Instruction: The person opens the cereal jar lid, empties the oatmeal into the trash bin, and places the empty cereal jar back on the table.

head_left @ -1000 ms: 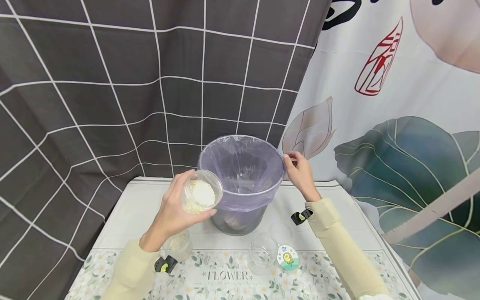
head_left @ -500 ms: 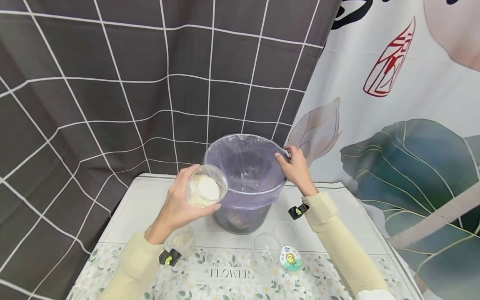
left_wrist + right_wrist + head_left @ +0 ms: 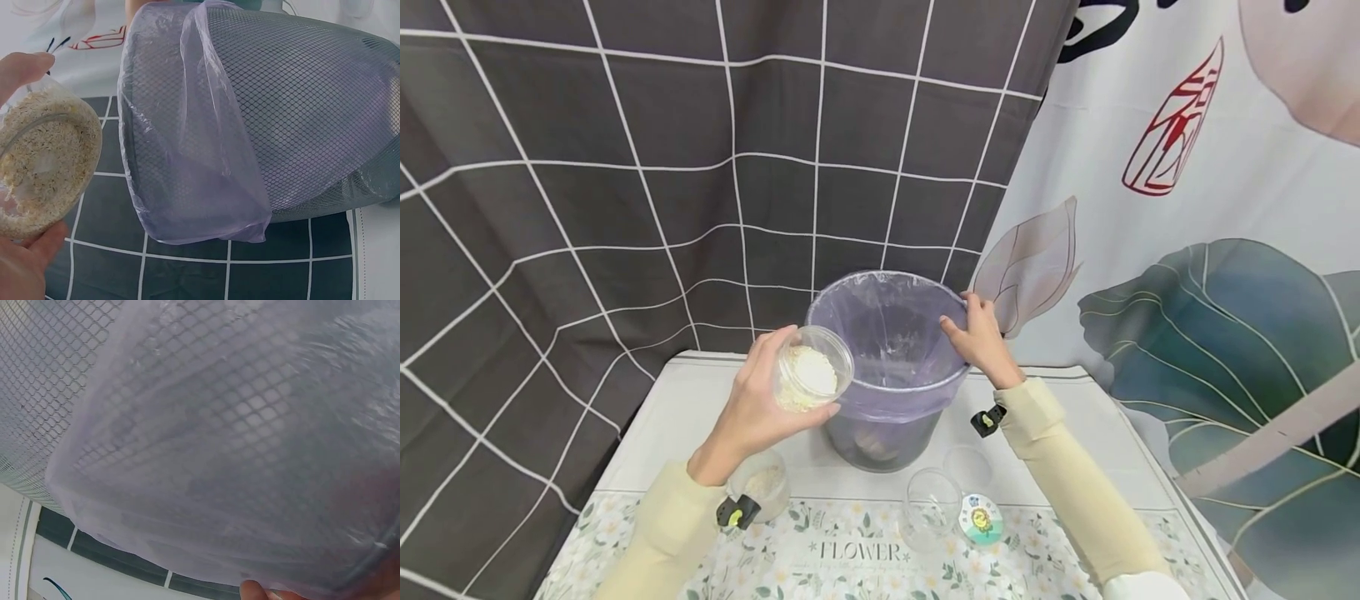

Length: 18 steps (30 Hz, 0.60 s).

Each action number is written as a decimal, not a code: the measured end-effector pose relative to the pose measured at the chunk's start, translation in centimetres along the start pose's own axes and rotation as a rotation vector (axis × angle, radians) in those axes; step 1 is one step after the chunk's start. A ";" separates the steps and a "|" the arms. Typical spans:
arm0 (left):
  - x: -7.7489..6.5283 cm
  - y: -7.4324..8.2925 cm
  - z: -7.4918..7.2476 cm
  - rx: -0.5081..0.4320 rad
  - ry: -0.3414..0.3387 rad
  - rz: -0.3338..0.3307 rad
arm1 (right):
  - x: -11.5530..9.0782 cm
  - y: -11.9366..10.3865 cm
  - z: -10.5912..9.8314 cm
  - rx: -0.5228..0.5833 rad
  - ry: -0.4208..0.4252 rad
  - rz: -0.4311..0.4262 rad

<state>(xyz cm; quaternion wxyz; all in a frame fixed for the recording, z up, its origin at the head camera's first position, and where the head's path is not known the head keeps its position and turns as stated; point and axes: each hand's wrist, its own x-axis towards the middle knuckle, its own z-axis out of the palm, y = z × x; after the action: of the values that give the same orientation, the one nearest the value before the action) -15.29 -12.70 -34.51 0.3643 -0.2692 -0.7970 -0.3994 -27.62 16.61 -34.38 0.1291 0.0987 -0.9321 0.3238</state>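
Note:
My left hand [image 3: 756, 412] grips a clear plastic tub [image 3: 812, 371] of pale flakes, tilted at the near left of the trash can's rim. Through the tub's base [image 3: 53, 162] in the left wrist view, the flakes look like oats. The mesh trash can [image 3: 880, 442] stands upright, lined with a thin purple bag [image 3: 895, 404] folded over its rim. On the right side of that rim, my right hand [image 3: 985, 337] holds on, thumb inside and fingers outside. In the right wrist view the bag [image 3: 187, 456] fills most of the picture, with fingertips at the bottom edge.
Another clear tub of flakes [image 3: 763, 483] stands under my left forearm. Right of centre are a clear container [image 3: 931, 504], a round lid with a cartoon flower [image 3: 981, 520] and a clear disc [image 3: 967, 467]. A dark checked curtain [image 3: 662, 192] hangs behind the table.
My right hand has shifted from the outer edge of the bag to a hold over the rim, with the thumb now inside. The tilted tub stays almost in place beside the trash can.

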 end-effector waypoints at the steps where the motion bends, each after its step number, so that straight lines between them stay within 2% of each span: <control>1: 0.0 -0.1 0.0 0.003 -0.003 -0.006 | 0.0 -0.1 0.1 -0.013 -0.008 -0.001; 8: 0.4 -0.3 -0.4 0.052 -0.011 -0.011 | 0.2 -0.3 0.4 -0.114 -0.073 -0.026; 15: 0.6 -0.6 -0.6 0.081 -0.015 -0.014 | 0.1 -0.4 0.7 -0.148 -0.091 0.036; 18: 0.5 -0.5 -0.5 0.084 -0.036 -0.037 | -0.5 -0.2 0.7 -0.157 -0.106 0.066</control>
<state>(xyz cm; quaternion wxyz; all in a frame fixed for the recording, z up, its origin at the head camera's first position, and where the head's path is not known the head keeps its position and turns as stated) -15.79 -13.32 -34.14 0.3535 -0.2463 -0.8243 -0.3674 -27.22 16.09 -34.90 0.0761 0.0744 -0.9628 0.2483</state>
